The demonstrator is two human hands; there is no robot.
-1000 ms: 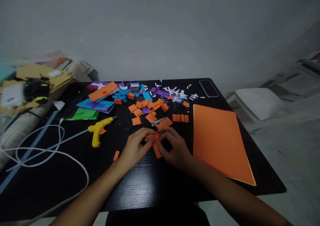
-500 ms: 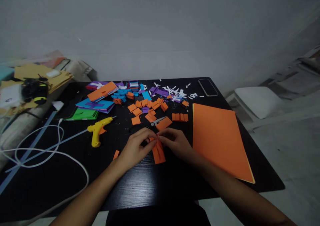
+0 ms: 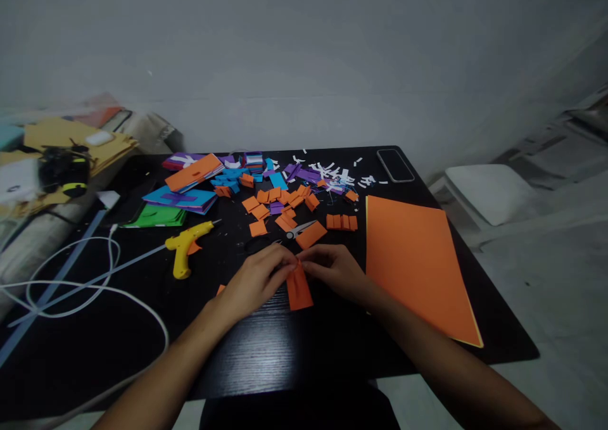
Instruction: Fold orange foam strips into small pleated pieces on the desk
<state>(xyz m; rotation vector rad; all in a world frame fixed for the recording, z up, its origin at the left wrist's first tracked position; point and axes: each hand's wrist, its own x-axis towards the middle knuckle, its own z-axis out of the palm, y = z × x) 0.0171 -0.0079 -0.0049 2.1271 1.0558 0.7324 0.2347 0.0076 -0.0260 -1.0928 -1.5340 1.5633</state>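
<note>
The left hand (image 3: 259, 279) and right hand (image 3: 337, 270) pinch the far end of a creased, oblong orange paper strip (image 3: 299, 292). It seems slightly raised over the black, wood-grained tabletop (image 3: 256, 363).

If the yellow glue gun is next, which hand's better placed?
Left, likely: the left hand is nearer the yellow glue gun, which lies to its left. The right hand is farther away; both hold the orange piece.

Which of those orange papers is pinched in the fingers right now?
The creased strip, its far end between the left hand and right hand; the large orange sheet and small orange pieces lie unheld.
</note>
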